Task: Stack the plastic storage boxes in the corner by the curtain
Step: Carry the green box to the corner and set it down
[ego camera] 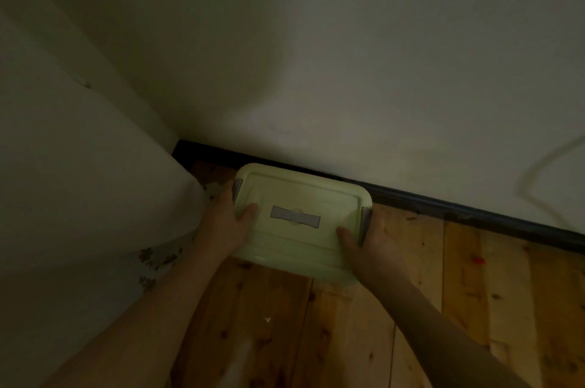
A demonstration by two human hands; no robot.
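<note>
The box (pixel 300 219), pale green with its lid on, sits in the corner on the wooden floor (pixel 395 308). Its far edge is close to the dark skirting (pixel 443 200) under the wall (pixel 348 55), and its left end is just beside the curtain (pixel 79 181). To the right of the box the floor is open along the skirting.

The left hand (pixel 226 223) grips the left end, thumb on the lid, and the other fingers are hidden behind the side. The right hand (pixel 370 242) grips the right end in the same way, next to the grey clip (pixel 365 224). A grey handle (pixel 295 216) lies flat in the middle of the lid.

No writing can be read on the box. The picture is dark, and I cannot tell if another box stands under this one. A thin cable (pixel 550 166) on the wall is cut off at the right edge.
</note>
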